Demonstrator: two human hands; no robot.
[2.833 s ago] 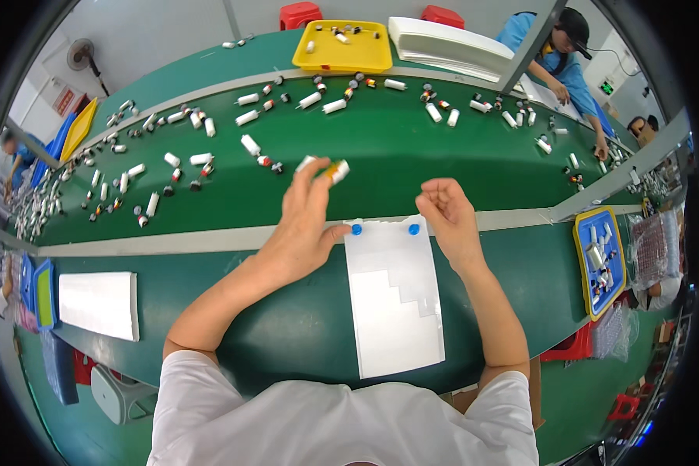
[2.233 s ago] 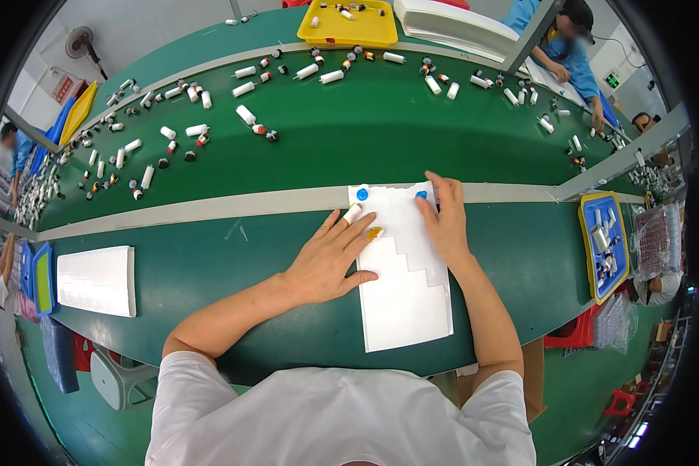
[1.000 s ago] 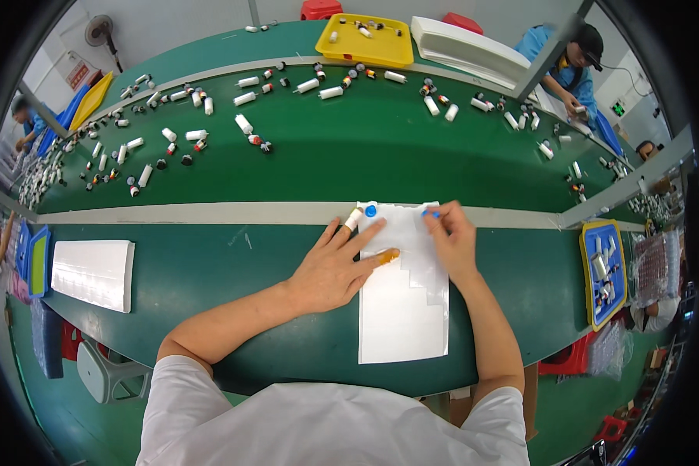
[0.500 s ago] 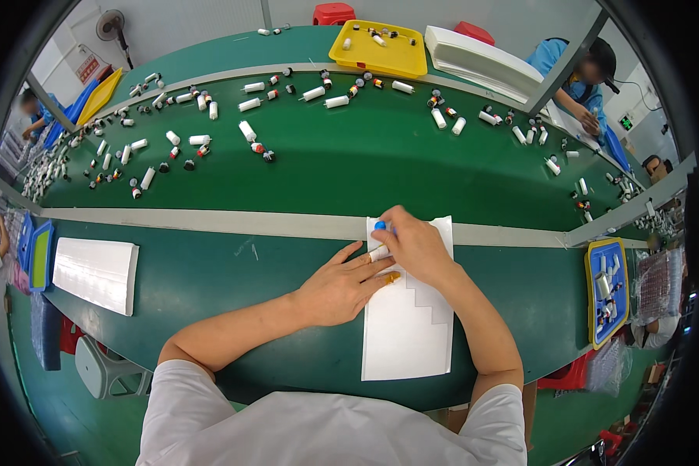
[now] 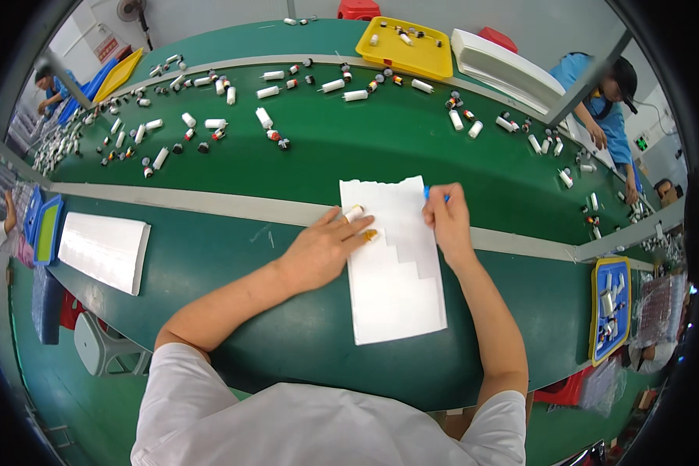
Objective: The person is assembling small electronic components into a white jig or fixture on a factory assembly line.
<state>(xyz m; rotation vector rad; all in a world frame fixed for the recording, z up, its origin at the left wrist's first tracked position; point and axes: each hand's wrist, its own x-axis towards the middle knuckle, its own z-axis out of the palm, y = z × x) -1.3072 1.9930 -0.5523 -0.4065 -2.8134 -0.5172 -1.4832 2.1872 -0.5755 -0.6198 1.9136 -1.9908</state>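
A white sheet or thin pad (image 5: 400,307), with a ragged far edge and a grey stepped pattern, lies across the grey rail and the near green table. My left hand (image 5: 324,247) rests flat at its left side, fingers stretched out onto it. One fingertip has a white wrap (image 5: 353,213), another a yellow-orange covering (image 5: 370,235). At the sheet's upper right edge my right hand (image 5: 450,221) is closed around a small blue-ended thing (image 5: 429,193), mostly hidden in the fingers.
Many white cylindrical parts with black and red ends (image 5: 264,118) lie scattered beyond the rail (image 5: 233,208). A stack of white sheets (image 5: 105,250) is at left, a blue-and-yellow tray (image 5: 596,342) at right. A yellow tray (image 5: 365,48) and a co-worker (image 5: 610,109) are farther back.
My right hand has moved from beside my left fingers to the sheet's right edge, with the blue-ended thing. The sheet has shifted away from me, past the rail; my view has shifted slightly.
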